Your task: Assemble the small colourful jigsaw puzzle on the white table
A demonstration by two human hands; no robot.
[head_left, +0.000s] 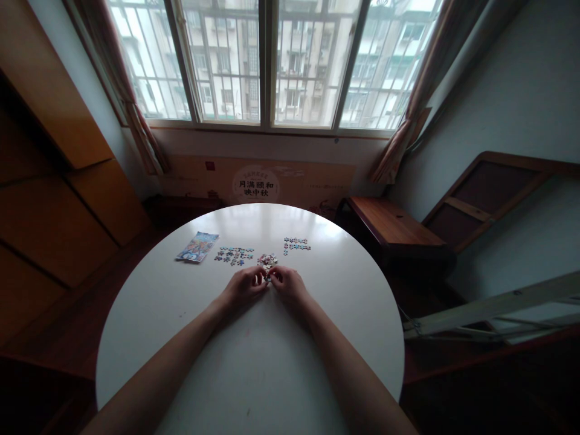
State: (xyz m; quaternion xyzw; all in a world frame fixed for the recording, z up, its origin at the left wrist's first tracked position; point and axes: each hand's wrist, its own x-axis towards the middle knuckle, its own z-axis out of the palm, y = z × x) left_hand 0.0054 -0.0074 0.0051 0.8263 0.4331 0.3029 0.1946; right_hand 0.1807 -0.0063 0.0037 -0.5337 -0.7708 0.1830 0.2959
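My left hand (244, 285) and my right hand (288, 284) rest together on the round white table (254, 362), fingers curled and pinched at a small jigsaw piece (267, 278) between them. Just beyond the fingertips lies a small heap of loose puzzle pieces (267, 260). Left of the heap sits a joined patch of pieces (234, 255), and to the right a second joined patch (296, 244). A colourful picture card (198, 246) lies flat further left. What exactly each hand grips is too small to see.
A wooden side table (389, 222) stands right of the round table, with a leaning wooden frame (493, 193) behind it. Pale ladder rails (493, 308) lie at the right. A wooden cabinet (49, 199) fills the left wall; a barred window (272, 60) is ahead.
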